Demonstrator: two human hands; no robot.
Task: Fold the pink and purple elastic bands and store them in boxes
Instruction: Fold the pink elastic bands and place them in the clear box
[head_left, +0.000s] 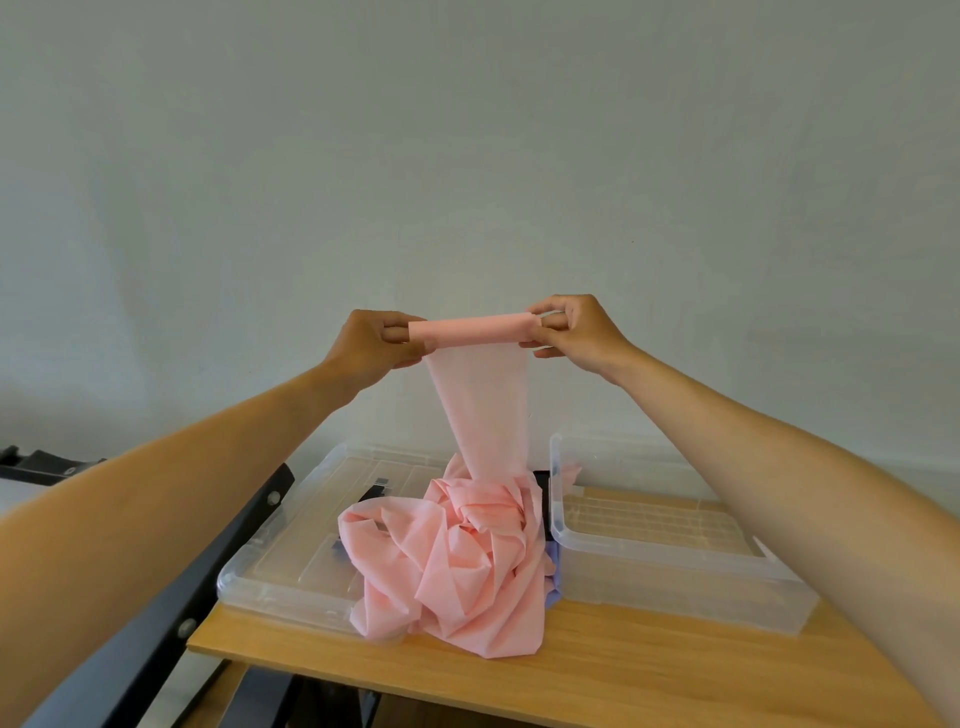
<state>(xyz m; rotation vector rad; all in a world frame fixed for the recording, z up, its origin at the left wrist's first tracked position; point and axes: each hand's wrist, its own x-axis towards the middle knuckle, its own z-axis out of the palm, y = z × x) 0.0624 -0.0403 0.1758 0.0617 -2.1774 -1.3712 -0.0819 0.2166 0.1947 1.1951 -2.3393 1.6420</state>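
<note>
Two clear, shallow rectangular plastic boxes sit side by side on the light wooden tabletop. The left clear plastic box has part of the crumpled heap of the soft pink elastic band spilling over its right side and front corner; how much of the heap lies inside it cannot be told. The right clear plastic box shows only its ribbed bottom, with a small pink tip draped over its far left rim. Above the boxes, both hands are raised before the pale wall: the left hand and the right hand each pinch one end of a short rolled or folded section of the pink band, fingers curled around it, while a flat strip hangs from it down into the heap. A sliver of purple elastic band peeks out between the heap and the right box, mostly buried. A dark metal frame runs along the tabletop's left edge, cut off by the picture border.
</note>
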